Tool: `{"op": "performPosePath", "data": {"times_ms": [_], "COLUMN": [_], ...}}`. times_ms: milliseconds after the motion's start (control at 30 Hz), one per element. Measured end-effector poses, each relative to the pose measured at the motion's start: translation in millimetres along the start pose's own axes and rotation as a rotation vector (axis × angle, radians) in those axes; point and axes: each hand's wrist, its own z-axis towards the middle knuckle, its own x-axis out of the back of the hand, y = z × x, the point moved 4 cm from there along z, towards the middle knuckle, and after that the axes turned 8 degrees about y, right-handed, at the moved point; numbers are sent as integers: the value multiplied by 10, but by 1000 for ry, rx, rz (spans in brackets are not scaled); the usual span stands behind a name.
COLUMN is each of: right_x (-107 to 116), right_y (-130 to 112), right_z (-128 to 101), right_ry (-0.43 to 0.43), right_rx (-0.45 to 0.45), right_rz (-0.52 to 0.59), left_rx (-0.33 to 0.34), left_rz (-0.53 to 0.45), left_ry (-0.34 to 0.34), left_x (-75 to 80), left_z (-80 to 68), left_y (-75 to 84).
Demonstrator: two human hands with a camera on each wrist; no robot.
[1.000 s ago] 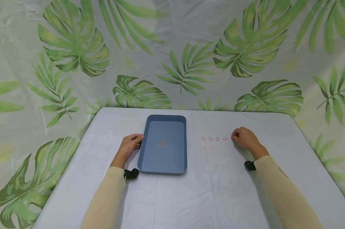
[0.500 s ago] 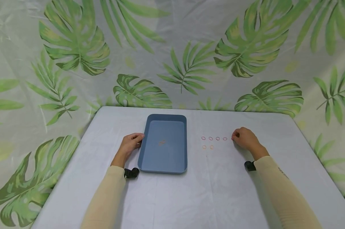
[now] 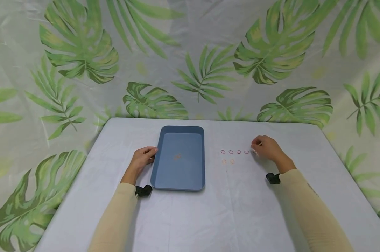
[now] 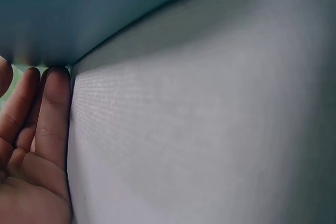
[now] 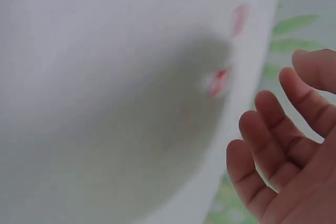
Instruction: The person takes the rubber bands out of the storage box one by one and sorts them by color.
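My left hand [image 3: 141, 159] rests against the left side of a blue rectangular tray [image 3: 182, 176]. In the left wrist view its fingers [image 4: 53, 111] are straight, fingertips touching the tray's wall [image 4: 105, 11]. On the white table, right of the tray, several thin red rings [image 3: 238, 152] like small rubber bands lie in a row. Two orange rings [image 3: 224, 161] lie in front of them. My right hand [image 3: 269, 148] hovers just over the row's right-end red ring [image 3: 255, 152]; its fingers [image 5: 270, 156] are loosely bent, holding nothing. The right wrist view shows a blurred red ring [image 5: 219, 82] apart from the fingertips.
A small tangle of orange bands [image 3: 177, 157] lies inside the tray. A tiny pale speck [image 3: 226, 171] is on the white tablecloth [image 3: 209, 217]. Behind the table's far edge hangs a leaf-patterned sheet [image 3: 205, 63].
My right hand has let go of the right-end red ring and lifted slightly up and away, leaving it in the row. The left hand stays at the tray.
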Motion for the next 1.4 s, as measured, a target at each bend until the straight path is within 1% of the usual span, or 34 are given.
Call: {"op": "performPosePath", "data": {"times_ms": [167, 367, 467, 600, 667, 700, 833, 900, 933, 1033, 1133, 1300, 1400], "right_x": [57, 87, 92, 68, 17, -11, -199, -297, -355, -495, -610, -771, -862], "right_y": [-371, -719, -898, -1177, -1308, -1375, -1627, -1758, -1822, -1999, -2142, -2337, -2422], "right_z": [61, 158, 204, 262, 290, 298, 328, 325, 328, 317, 320, 367, 389], "right_ry": [-2, 7, -10, -35, -47, -56, -62, -65, -66, -89, -116, -179, -227], "right_rx": [45, 107, 128, 177, 193, 200, 238, 271, 295, 358, 397, 421, 413], "right_rz": [84, 122, 151, 171, 179, 181, 189, 186, 182, 156, 128, 67, 38], "left_rx": [-1, 7, 8, 4, 7, 9, 11, 9, 7, 7, 15, 14, 13], "left_rz": [11, 20, 29, 38, 30, 28, 25, 33, 32, 32, 30, 27, 16], "left_ry": [5, -3, -5, -8, -11, -16, -19, -14, -8, -1, -1, -8, -11], "left_x": [8, 4, 0, -7, -4, -4, -9, -6, 0, 19, 17, 2, -11], "left_z": [1, 13, 3, -14, -20, -56, -74, -89, -60, -67, -61, -52, -48], "left_y": [-4, -21, -17, -6, -2, 35, 44, 44, 5, -14, -23, -1, 12]}}
